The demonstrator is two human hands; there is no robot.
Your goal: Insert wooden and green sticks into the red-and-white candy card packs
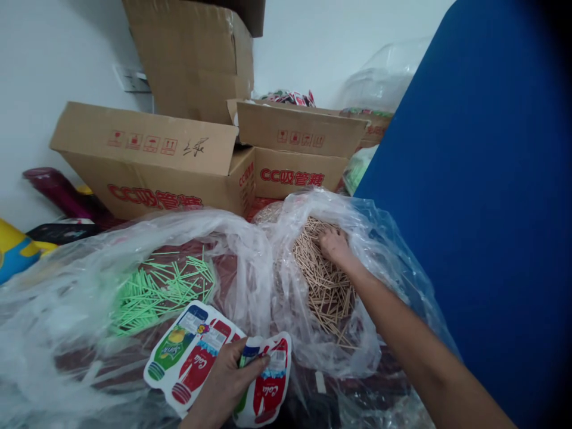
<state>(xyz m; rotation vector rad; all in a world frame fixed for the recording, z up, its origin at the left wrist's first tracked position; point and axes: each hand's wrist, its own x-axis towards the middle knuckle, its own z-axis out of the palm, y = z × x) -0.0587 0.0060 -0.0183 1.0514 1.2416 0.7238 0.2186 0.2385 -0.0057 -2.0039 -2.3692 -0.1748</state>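
Note:
My left hand (227, 381) is closed around printed bottle-shaped pouches, its thumb across the front. One pouch (192, 357) with green Sprite and red Cola bottle pictures fans out to the left; another Cola pouch (270, 381) sticks out to the right of the thumb. My right hand (335, 245) reaches into a clear plastic bag (366, 357), its fingers curled at the top of a heap of thin brown sticks (328, 292). The fingertips are partly hidden among the sticks. Left of that heap, thin green sticks (161, 292) lie in another clear plastic bag (241, 262).
Behind the bags stand two open cardboard boxes, one on the left (147, 179) and one in the middle (299, 170). A taller carton (196, 59) rises at the back. A large blue panel (482, 196) borders the right side. A maroon bottle (58, 190) lies at the left.

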